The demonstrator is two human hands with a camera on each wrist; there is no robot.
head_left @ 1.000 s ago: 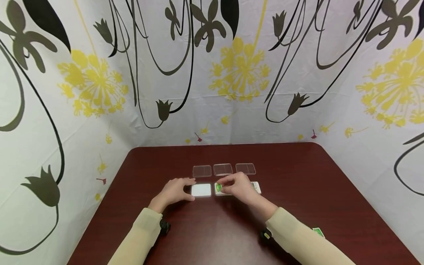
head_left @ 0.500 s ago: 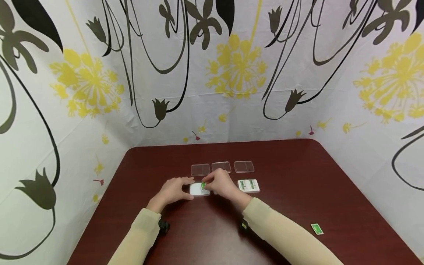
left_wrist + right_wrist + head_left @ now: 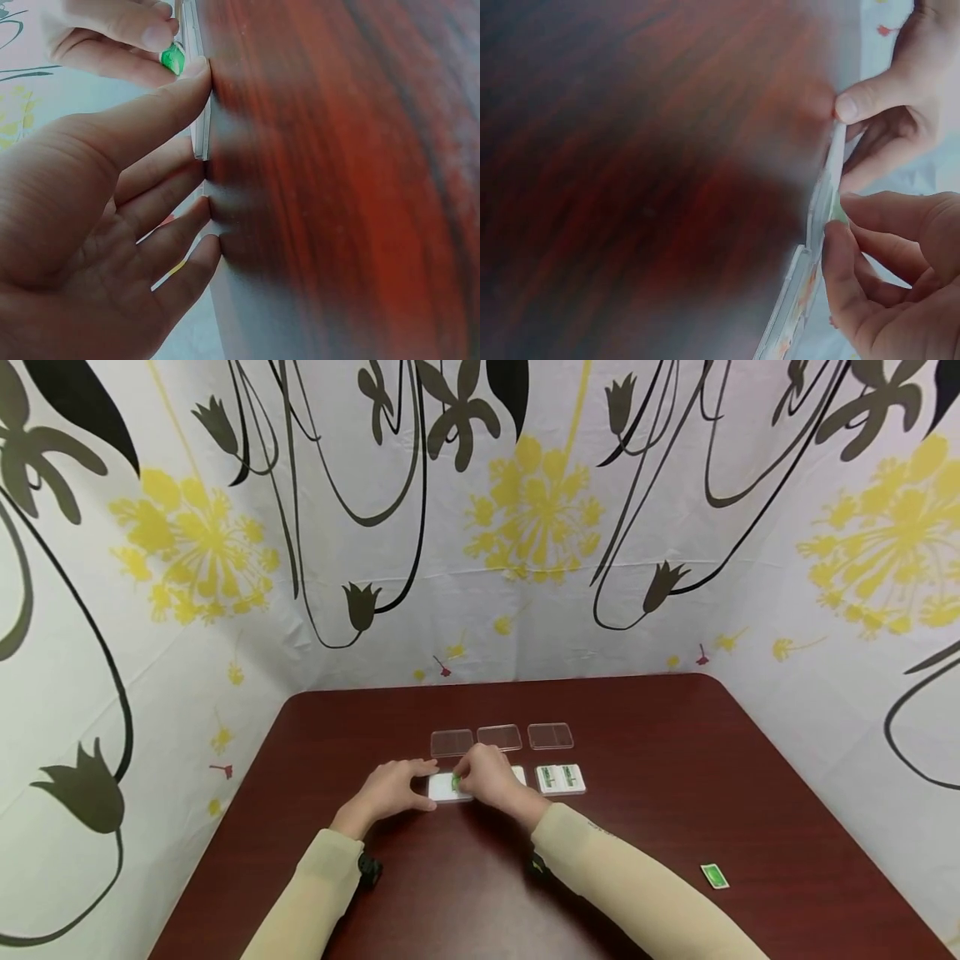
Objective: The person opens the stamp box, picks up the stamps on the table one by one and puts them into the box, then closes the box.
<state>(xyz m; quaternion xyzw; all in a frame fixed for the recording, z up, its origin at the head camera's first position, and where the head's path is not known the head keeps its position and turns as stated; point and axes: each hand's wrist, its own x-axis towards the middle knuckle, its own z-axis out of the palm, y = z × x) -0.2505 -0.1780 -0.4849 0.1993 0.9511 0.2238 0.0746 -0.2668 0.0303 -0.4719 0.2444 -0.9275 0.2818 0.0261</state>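
Observation:
My left hand (image 3: 386, 789) grips the left end of a shallow clear case (image 3: 438, 787) with a white inside, thumb on the near edge and fingers on the far edge. Over that case's right half, my right hand (image 3: 491, 777) pinches a small green card (image 3: 456, 782) between thumb and fingertips. The left wrist view shows the green card (image 3: 173, 58) tilted, close to the left thumb. From the right wrist, the card (image 3: 836, 210) appears low against the case's white surface. The right hand partly covers a middle case (image 3: 519, 773).
A third case (image 3: 560, 779) on the right holds white cards with green print, side by side. Behind stand three clear lids (image 3: 452, 743) in a row. Another small green card (image 3: 715, 877) lies at the front right of the dark red table (image 3: 630, 718).
The right hand has moved left from the middle case to the left one with the green card, then lowered it. The left hand has kept its place on the case.

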